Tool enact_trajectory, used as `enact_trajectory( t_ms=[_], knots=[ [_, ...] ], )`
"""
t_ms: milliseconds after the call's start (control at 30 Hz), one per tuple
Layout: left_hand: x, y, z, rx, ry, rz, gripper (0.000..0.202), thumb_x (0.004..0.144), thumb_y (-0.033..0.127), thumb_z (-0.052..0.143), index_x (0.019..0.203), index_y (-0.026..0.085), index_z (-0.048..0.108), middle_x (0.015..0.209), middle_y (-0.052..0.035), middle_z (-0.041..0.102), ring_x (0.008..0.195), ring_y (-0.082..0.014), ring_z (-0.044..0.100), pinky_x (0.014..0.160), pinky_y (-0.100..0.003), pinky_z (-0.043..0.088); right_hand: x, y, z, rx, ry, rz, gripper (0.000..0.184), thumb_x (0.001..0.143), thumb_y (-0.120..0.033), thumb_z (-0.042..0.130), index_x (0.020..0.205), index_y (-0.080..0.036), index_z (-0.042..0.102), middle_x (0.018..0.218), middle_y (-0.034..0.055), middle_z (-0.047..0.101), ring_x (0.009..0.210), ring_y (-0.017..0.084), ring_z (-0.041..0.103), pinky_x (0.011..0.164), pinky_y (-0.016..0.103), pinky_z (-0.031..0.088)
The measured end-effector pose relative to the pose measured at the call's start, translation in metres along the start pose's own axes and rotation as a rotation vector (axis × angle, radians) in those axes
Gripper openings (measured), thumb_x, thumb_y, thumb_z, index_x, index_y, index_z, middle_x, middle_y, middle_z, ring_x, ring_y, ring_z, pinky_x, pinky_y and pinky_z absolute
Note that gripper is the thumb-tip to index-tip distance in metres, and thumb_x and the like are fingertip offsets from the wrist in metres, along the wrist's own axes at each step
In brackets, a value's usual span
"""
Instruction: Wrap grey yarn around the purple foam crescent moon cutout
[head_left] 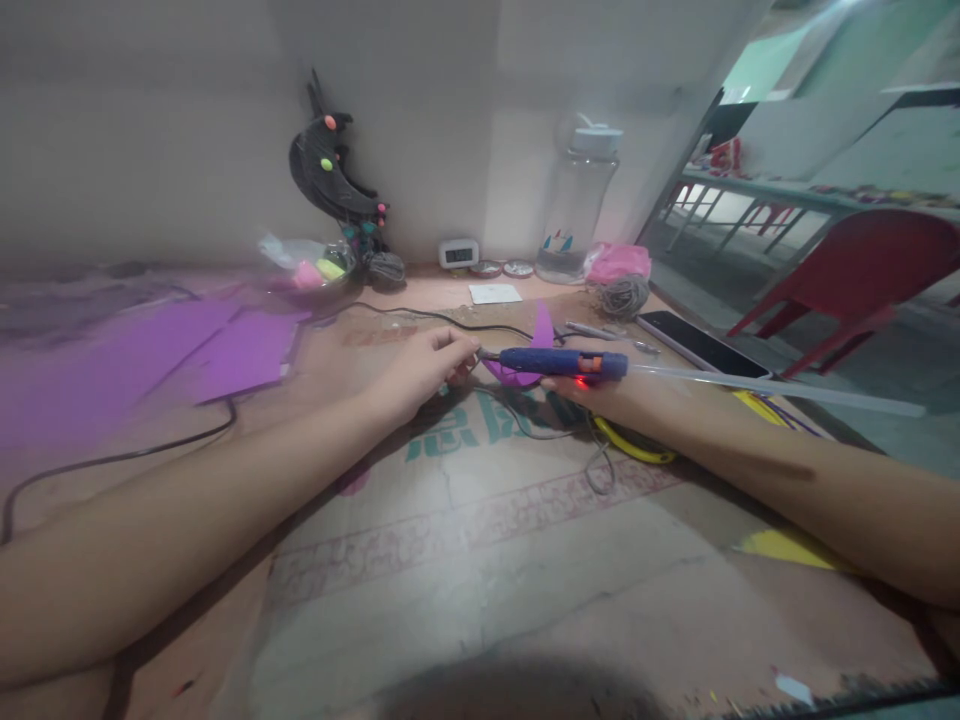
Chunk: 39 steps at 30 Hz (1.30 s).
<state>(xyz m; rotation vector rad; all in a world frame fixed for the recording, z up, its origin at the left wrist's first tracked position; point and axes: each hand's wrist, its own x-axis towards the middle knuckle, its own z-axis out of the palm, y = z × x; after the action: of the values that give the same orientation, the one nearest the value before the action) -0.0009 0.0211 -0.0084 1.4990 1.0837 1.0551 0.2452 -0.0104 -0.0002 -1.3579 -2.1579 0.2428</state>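
Note:
A blue hot glue gun (562, 362) is in my right hand (589, 388), with its red light lit. From its back end a long clear glue stick (772, 386) reaches out over my right forearm. My left hand (439, 365) pinches at the nozzle tip; what lies between its fingertips is too small to tell. Behind and under the gun shows a curved purple paper piece (543, 325), partly hidden. A thin grey yarn strand (525, 428) trails below both hands on the printed board (450, 540).
Purple sheets (217, 345) and a black cord (120, 460) lie left. At the back stand a bowl (319, 285), a small clock (458, 254) and a bottle (577, 205). Right are a yarn ball (624, 296), a phone (701, 343) and yellow-handled scissors (634, 442).

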Motion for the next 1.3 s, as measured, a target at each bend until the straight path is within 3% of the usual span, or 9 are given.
enact_trajectory(
  t_ms=[133, 267, 667, 933, 1100, 1300],
  knots=[
    [-0.002, 0.002, 0.000, -0.009, 0.000, 0.002, 0.023, 0.081, 0.033, 0.062, 0.068, 0.016, 0.054, 0.061, 0.0031, 0.050, 0.053, -0.0083, 0.045, 0.054, -0.023, 0.034, 0.009, -0.003, -0.001, -0.019, 0.033, -0.051, 0.023, 0.079, -0.046, 0.067, 0.078, -0.024, 0.066, 0.068, 0.0012, 0.062, 0.067, 0.019, 0.060, 0.060, 0.031, 0.046],
    [-0.003, 0.004, 0.001, 0.011, 0.005, -0.007, 0.023, 0.082, 0.032, 0.061, 0.067, 0.016, 0.053, 0.060, 0.0033, 0.050, 0.053, -0.0083, 0.044, 0.054, -0.023, 0.034, 0.011, -0.006, -0.002, -0.023, 0.062, -0.082, 0.026, 0.078, -0.049, 0.063, 0.072, -0.023, 0.062, 0.060, 0.0003, 0.056, 0.056, 0.016, 0.053, 0.054, 0.029, 0.039],
    [-0.003, 0.003, 0.000, 0.035, -0.003, -0.001, 0.024, 0.083, 0.034, 0.060, 0.068, 0.017, 0.054, 0.060, 0.0031, 0.050, 0.054, -0.0089, 0.045, 0.054, -0.023, 0.033, 0.010, -0.014, -0.004, -0.025, 0.050, -0.010, 0.024, 0.076, -0.046, 0.063, 0.069, -0.024, 0.061, 0.060, 0.0006, 0.057, 0.058, 0.018, 0.054, 0.054, 0.030, 0.040],
    [-0.001, 0.001, 0.000, 0.031, 0.003, 0.006, 0.024, 0.081, 0.036, 0.062, 0.068, 0.017, 0.053, 0.062, 0.0029, 0.051, 0.053, -0.0091, 0.046, 0.053, -0.023, 0.035, 0.008, -0.004, -0.003, -0.044, 0.044, 0.008, 0.022, 0.079, -0.048, 0.066, 0.076, -0.026, 0.062, 0.071, 0.0011, 0.065, 0.063, 0.019, 0.060, 0.058, 0.031, 0.046],
    [-0.002, 0.001, 0.001, 0.012, 0.004, 0.014, 0.023, 0.081, 0.034, 0.062, 0.068, 0.017, 0.054, 0.061, 0.0033, 0.050, 0.053, -0.0087, 0.046, 0.054, -0.023, 0.035, 0.008, -0.004, -0.003, -0.021, 0.047, 0.022, 0.026, 0.079, -0.050, 0.066, 0.072, -0.025, 0.058, 0.066, 0.0007, 0.061, 0.059, 0.019, 0.056, 0.055, 0.031, 0.043],
    [-0.002, 0.001, 0.000, -0.002, -0.014, 0.031, 0.022, 0.082, 0.035, 0.062, 0.071, 0.017, 0.055, 0.064, 0.0034, 0.051, 0.054, -0.0085, 0.045, 0.054, -0.023, 0.035, 0.013, -0.007, -0.015, 0.144, 0.120, 0.051, 0.025, 0.089, -0.044, 0.053, 0.077, -0.024, 0.059, 0.077, 0.0030, 0.067, 0.073, 0.020, 0.063, 0.072, 0.033, 0.049]
  ],
)
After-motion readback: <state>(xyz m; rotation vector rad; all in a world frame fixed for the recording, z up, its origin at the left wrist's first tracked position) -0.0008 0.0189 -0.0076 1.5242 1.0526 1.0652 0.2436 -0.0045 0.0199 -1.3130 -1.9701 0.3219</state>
